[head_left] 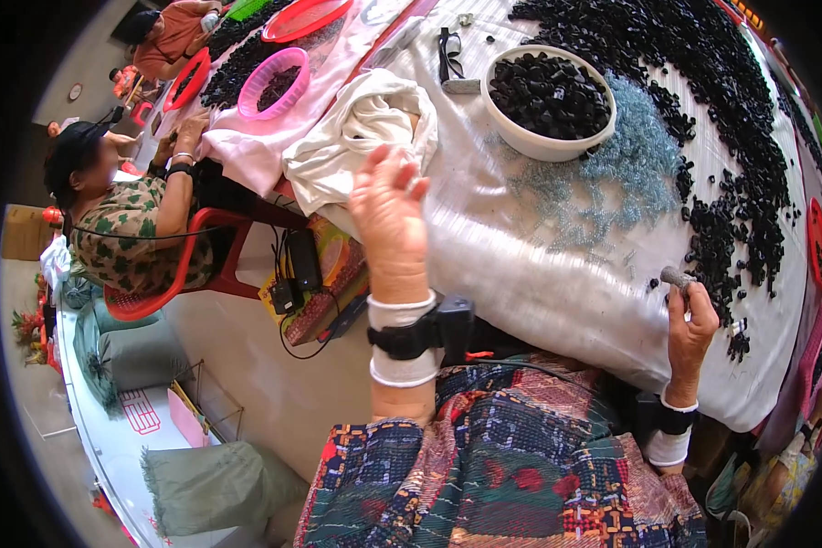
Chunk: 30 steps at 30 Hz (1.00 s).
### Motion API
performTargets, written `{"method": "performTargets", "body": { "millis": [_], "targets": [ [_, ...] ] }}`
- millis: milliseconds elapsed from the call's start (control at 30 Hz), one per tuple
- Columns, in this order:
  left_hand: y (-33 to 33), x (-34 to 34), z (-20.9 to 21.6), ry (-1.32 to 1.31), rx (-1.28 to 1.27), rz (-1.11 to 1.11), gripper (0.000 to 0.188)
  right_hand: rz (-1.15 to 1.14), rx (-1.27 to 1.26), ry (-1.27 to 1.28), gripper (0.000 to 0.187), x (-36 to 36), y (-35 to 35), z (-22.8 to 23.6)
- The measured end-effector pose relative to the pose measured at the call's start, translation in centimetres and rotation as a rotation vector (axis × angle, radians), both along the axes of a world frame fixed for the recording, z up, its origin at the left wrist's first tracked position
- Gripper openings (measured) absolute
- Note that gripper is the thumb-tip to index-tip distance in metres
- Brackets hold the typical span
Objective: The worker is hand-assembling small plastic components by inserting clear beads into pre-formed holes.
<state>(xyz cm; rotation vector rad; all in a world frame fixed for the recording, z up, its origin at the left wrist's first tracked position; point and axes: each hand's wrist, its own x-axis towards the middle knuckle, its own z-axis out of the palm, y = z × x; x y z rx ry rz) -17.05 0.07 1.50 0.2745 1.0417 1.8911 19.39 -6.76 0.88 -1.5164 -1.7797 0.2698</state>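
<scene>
My left hand (391, 215) is raised beside the table's near edge, palm partly up, fingers apart and holding nothing. Just beyond it lies a crumpled white cloth (352, 123). At the right, my right hand (692, 321) pinches a short grey rough-looking rod (678, 278) between thumb and fingers, close to the table top. Small black pieces (740, 219) are strewn around and beyond that hand. A white bowl (537, 144) full of similar black pieces stands farther back, with a spread of tiny clear bluish pieces (635, 164) beside it.
The table has a pale silvery cover (511, 265). A black strap-like object (449, 55) lies left of the bowl. Leftward are a pink basket (274, 82) and a seated person (132, 215) on a red chair (192, 274). Boxes and black adapters (297, 269) sit below the table edge.
</scene>
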Motion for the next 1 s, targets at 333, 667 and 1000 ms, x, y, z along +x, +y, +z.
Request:
{"method": "performTargets", "body": {
  "millis": [333,667,1000],
  "targets": [
    [-4.7,-3.7,0.5,-0.004,-0.056,0.205,0.023,0.029,0.010,-0.008,0.008,-0.3,-1.4,-1.0],
    [-6.7,-4.8,-1.0,-0.035,-0.078,0.252,0.022,0.052,0.011,-0.019,0.006,-0.4,-2.0,-1.5],
    [-4.9,-0.7,-2.2,-0.091,-0.076,0.094,0.024,0.067,-0.011,-0.009,0.006,-0.3,-1.7,-2.0]
  ]
}}
